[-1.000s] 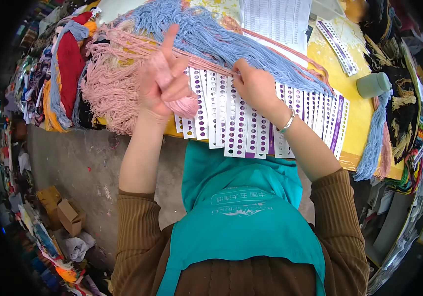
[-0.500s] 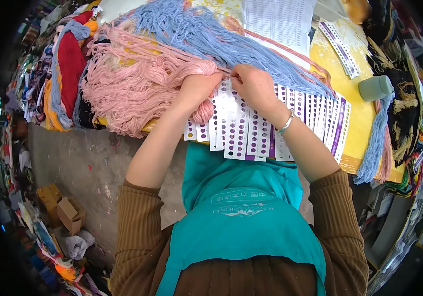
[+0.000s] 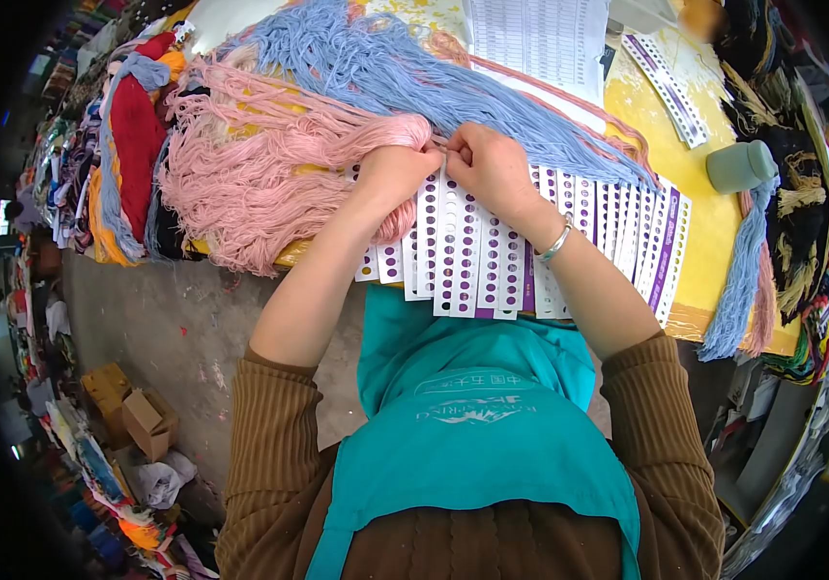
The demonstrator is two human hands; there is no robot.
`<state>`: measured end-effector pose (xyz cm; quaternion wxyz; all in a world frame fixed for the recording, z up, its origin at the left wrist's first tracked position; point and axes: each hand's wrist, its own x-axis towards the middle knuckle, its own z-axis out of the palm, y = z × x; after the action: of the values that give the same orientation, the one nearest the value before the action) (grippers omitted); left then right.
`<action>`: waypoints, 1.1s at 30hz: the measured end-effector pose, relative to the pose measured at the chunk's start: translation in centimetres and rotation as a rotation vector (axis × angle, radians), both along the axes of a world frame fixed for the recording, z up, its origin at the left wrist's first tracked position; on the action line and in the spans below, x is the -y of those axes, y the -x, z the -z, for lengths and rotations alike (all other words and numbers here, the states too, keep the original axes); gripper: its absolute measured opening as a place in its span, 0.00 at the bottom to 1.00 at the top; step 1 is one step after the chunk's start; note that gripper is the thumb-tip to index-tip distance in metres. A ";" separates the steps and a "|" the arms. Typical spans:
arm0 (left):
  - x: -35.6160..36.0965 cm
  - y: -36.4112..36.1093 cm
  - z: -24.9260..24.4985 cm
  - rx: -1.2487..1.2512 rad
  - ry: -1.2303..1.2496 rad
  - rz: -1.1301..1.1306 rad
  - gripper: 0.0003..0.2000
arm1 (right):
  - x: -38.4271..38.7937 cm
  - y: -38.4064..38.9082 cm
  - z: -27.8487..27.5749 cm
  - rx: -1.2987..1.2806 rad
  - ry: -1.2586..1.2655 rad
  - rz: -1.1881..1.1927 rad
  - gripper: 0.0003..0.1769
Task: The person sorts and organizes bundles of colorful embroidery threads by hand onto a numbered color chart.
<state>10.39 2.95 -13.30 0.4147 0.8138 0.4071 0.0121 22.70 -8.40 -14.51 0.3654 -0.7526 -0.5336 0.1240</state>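
Note:
My left hand (image 3: 395,176) is closed in a pinch at the right end of a big pink thread bundle (image 3: 269,164), with a looped fold of it lying over my wrist side. My right hand (image 3: 494,172), fingers curled and wearing a bracelet, pinches close beside it. The fingertips almost meet at the pink strands; the exact grip is too small to make out. Below both hands lies an overlapping row of white hole-punched cards (image 3: 450,251) with purple bands. Light blue thread (image 3: 414,87) stretches behind the hands toward the right.
On the yellow table (image 3: 670,179) stand a grey-green lidded jar (image 3: 741,167) and a separate punched card (image 3: 666,89). A printed chart (image 3: 540,48) lies at the back. Coloured skeins (image 3: 139,126) hang at the left, with blue thread (image 3: 735,290) at the right edge. Cardboard boxes (image 3: 148,423) sit on the floor.
The left hand has turned slightly and shifted a little right, its fingertips now nearer the right hand's. The pink loop below the left wrist shows less. The view has moved slightly.

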 end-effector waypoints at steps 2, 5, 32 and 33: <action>0.4 0.1 -0.2 0.008 -0.054 -0.010 0.11 | 0.0 -0.1 0.3 0.014 -0.004 0.001 0.06; 0.7 0.4 0.0 0.061 -0.084 -0.012 0.10 | -0.1 0.2 0.3 0.081 -0.026 -0.007 0.07; 0.7 1.0 0.6 0.153 -0.170 0.025 0.15 | 0.4 0.0 0.3 -0.135 -0.127 0.051 0.08; 0.6 1.1 0.3 0.095 -0.182 0.008 0.16 | 0.4 0.0 0.3 -0.090 -0.108 0.046 0.08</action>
<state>9.29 2.30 -13.63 0.3581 0.8481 0.3810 0.0859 22.68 -8.84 -14.78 0.4319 -0.7375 -0.5050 0.1205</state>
